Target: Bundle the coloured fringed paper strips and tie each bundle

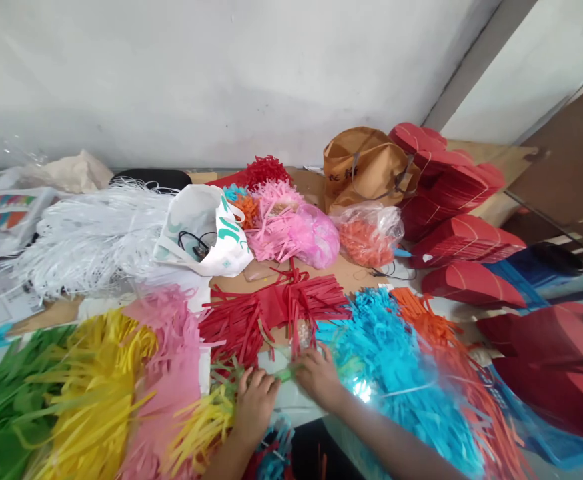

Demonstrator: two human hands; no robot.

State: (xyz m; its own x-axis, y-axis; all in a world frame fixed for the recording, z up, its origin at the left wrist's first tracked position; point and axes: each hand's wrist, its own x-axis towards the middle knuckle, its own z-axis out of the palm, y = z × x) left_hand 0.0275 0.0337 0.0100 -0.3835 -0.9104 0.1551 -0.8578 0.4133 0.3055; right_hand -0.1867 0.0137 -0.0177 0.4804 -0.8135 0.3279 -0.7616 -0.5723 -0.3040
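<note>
A light green strip (285, 375) of fringed paper runs between my two hands over the front edge of the table. My left hand (259, 393) has its fingers curled on the strip's left end. My right hand (319, 375) grips its right end, fingers bent over it. Just beyond my hands lies red fringed paper (274, 305). Yellow fringe (206, 420) is beside my left hand, and blue fringe (396, 360) spreads to the right of my right hand.
Green (11, 400), yellow (101, 393) and pink (164, 373) fringe piles lie left. White strips (96, 233), a white bag (204, 230), pink tassels (276, 220) and a brown bag (366, 167) stand behind. Red paper stacks (471, 240) and orange fringe (464, 367) are right.
</note>
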